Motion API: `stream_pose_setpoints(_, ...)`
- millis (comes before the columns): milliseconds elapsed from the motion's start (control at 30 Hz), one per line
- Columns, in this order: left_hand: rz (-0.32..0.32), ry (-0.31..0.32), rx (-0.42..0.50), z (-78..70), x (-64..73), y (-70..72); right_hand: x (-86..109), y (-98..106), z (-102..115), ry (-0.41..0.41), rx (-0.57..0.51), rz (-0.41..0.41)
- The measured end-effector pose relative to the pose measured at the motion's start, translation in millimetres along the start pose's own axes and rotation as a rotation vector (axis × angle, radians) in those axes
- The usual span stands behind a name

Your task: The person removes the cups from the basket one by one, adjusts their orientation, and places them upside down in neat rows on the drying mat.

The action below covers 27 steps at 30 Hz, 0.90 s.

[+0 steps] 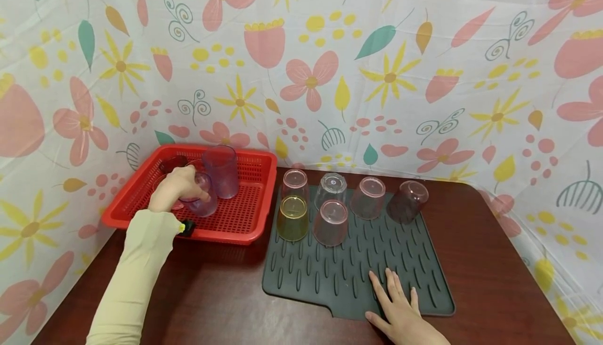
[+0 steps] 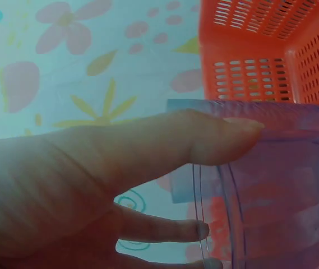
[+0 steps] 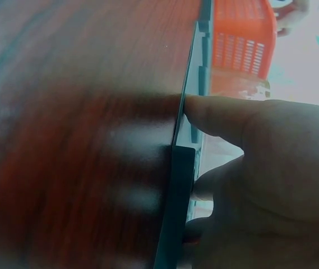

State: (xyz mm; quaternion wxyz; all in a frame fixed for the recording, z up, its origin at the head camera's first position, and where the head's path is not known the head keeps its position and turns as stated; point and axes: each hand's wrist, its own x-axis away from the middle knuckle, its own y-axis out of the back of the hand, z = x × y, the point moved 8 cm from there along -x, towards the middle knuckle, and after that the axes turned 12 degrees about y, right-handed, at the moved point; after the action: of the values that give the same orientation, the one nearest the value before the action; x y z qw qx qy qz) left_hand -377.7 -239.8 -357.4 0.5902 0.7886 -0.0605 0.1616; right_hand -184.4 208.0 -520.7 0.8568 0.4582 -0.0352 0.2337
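Note:
My left hand (image 1: 175,188) is inside the red plastic basket (image 1: 272,182), gripping a short see-through purple tumbler (image 1: 206,208) near its rim. In the left wrist view the thumb (image 2: 215,137) lies along one side of this tumbler (image 2: 282,190), with fingertips (image 2: 203,230) across from it. A taller bluish-purple tumbler (image 1: 221,172) stands right beside it; more glassware (image 1: 173,163) is partly hidden behind the hand. My right hand (image 1: 402,313) rests with spread fingers on the front of a dark grey drying mat (image 1: 320,287), its thumb at the mat's edge in the right wrist view.
Several upturned tumblers occupy the mat's back: a yellow one (image 1: 293,222), pinkish ones (image 1: 331,224), a clear one (image 1: 331,190) and a dark purple one (image 1: 407,202). A brown wooden table (image 1: 226,292) carries everything. Behind hangs a flower-patterned cloth (image 1: 339,73).

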Motion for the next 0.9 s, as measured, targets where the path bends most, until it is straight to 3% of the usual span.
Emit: stream_pose_setpoints(900, -0.108, -0.04, 0.12, -12.4, 40.0, 12.4, 0.2, 0, 1, -0.007, 0.004, -0.009)
